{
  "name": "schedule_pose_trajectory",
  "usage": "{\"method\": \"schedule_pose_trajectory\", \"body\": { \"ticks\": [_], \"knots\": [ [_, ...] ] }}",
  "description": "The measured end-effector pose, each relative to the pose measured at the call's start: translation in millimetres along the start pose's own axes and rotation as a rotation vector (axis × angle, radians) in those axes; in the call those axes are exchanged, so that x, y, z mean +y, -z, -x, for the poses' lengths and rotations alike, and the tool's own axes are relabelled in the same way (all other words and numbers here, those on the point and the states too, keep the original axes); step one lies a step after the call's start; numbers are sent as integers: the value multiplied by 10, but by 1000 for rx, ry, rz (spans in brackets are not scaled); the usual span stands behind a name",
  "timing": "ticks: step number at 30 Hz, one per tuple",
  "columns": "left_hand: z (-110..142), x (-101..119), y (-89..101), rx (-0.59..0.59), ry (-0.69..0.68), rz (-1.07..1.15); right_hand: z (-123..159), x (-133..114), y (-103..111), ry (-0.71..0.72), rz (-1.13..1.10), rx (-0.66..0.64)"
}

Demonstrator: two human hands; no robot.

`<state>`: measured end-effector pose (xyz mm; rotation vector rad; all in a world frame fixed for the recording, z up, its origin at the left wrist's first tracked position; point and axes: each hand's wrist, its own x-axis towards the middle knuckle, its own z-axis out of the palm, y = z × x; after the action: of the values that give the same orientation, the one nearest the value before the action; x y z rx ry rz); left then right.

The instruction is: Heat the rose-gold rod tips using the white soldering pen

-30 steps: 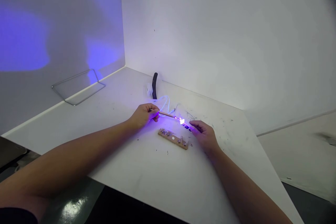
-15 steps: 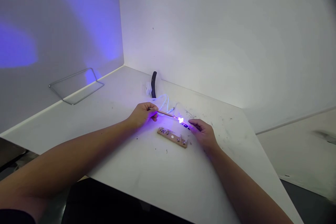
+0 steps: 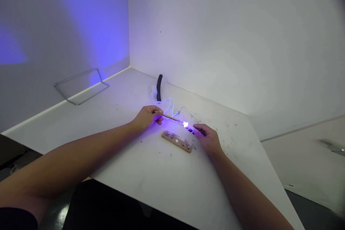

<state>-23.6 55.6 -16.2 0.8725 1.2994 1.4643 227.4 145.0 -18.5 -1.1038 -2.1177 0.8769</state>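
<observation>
My left hand [image 3: 151, 116] is closed in a pinch on a thin, copper-brown rod [image 3: 170, 117] with a narrow tip. That tip points right, at a glowing violet lamp [image 3: 190, 129], a small white body with dark markings. My right hand [image 3: 207, 137] grips the lamp's other end, with fingers and thumb together. Glare hides what lies between tip and lamp, so I cannot tell whether they touch. Just in front of both hands, a small wooden strip [image 3: 176, 141] lies on the table, bearing shiny round studs and clear pieces.
Behind my left hand lie a looped white cable [image 3: 169, 105], a black curved handle [image 3: 159, 87] and a clear plastic piece [image 3: 153, 92]. A bent wire frame [image 3: 81, 86] leans at the left wall. Dark specks dot the white table [image 3: 151, 172], which has walls behind and left.
The view has shifted slightly, and the violet patches on the left wall have changed shape. Both hands keep their grips, with the rod and lamp in nearly the same place.
</observation>
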Motion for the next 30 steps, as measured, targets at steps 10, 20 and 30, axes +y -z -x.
{"method": "schedule_pose_trajectory", "body": {
  "ticks": [10, 20, 30],
  "knots": [
    [21, 31, -8, 56, 73, -44, 15, -18, 2, -33, -18, 5],
    [26, 43, 1, 48, 78, -22, 4, -24, 13, -35, 105, 96],
    [37, 31, 31, -2, 106, 125, -47, 37, 24, -52, 454, 161]
  ]
}}
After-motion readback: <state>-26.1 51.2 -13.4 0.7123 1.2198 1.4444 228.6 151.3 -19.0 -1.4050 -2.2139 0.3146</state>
